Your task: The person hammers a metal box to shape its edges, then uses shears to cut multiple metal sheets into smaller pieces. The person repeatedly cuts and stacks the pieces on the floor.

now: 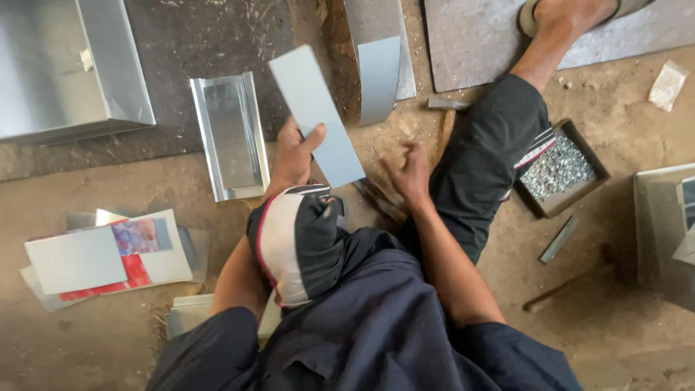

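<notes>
Grey sheet-metal strip [316, 114] at upper centre, pinched at its lower end by left hand [295, 156], long axis slanting up-left; right hand [411, 174] just beside, fisted, contents too hidden to tell.

Bare dirt floor [362, 145] is left open between the folded metal tray [230, 136] and the bent strip [378, 76], but the box of screws [561, 168] is blocked by the leg [485, 159].

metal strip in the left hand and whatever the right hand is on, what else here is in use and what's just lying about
In use: left hand, grey metal strip, right hand, dark tool.
Lying about: folded channel, tray of fasteners, coloured sheets, metal box.
</notes>
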{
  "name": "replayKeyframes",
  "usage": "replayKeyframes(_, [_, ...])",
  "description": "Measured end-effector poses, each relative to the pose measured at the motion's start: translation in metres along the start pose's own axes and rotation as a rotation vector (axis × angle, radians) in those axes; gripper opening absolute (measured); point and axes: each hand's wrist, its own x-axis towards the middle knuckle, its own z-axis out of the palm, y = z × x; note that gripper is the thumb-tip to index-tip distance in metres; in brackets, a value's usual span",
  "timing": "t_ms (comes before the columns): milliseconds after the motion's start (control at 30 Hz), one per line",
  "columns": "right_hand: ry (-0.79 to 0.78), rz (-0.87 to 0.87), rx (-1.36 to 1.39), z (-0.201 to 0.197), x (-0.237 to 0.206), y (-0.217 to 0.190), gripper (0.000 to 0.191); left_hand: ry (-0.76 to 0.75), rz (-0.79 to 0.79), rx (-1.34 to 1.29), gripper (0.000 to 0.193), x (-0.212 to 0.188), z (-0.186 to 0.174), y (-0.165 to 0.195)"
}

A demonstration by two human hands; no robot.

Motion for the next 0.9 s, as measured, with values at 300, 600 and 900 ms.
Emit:
replayKeyframes(300, [0.057,0.040,0.430,0.010,0.080,-0.012,0.040,-0.075,0.005,0.005,0.020,0.044,0.038,-0.006])
replayKeyframes(600, [0.071,-0.072,0.483,0.021,0.077,-0.025,0.034,0.045,0.104,0.180,0.015,0.052,0.053,-0.031])
replayKeyframes(900, [0.114,0.088,0.340,-0.006,0.041,-0.016,0.026,0.037,0.050,-0.203,0.032,0.040,0.035,-0.020])
